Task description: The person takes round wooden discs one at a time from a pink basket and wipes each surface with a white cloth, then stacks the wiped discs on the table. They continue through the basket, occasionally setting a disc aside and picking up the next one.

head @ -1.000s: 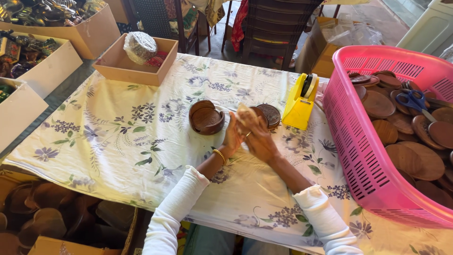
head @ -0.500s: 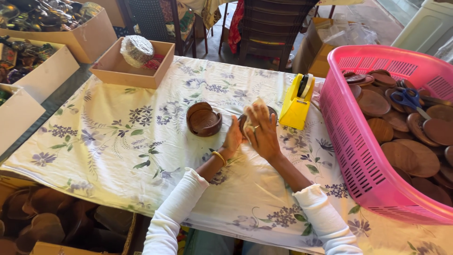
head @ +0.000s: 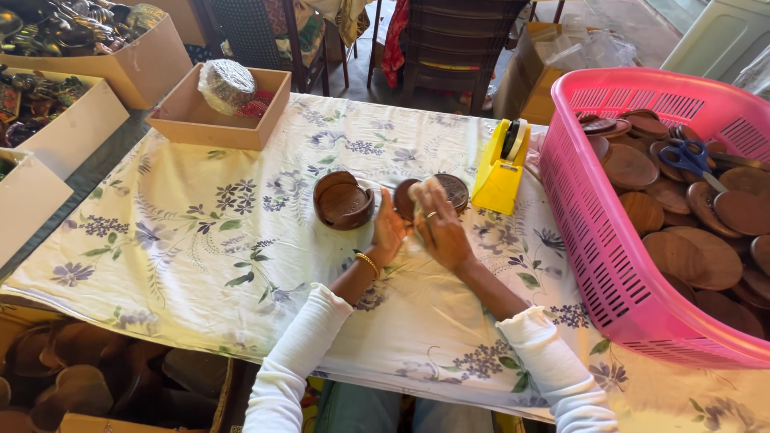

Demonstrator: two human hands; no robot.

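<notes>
My left hand (head: 388, 230) and my right hand (head: 439, 228) meet over the middle of the table, both closed around a round dark wooden coaster (head: 403, 199) held upright between them. My right hand blurs as it rubs across it. A second carved wooden coaster (head: 454, 190) lies flat just behind my right hand. A round wooden coaster holder (head: 343, 200) stands on the floral tablecloth (head: 200, 232) a little left of my left hand.
A yellow tape dispenser (head: 501, 167) stands right of the coasters. A pink plastic basket (head: 609, 240) at the right holds several wooden discs and blue scissors (head: 688, 159). A cardboard tray (head: 216, 120) with a wrapped bundle sits far left. Boxes line the left edge.
My hands have stayed together at the table's middle, working the coaster between them; the right hand has shifted across its face. The camera view has drifted slightly.
</notes>
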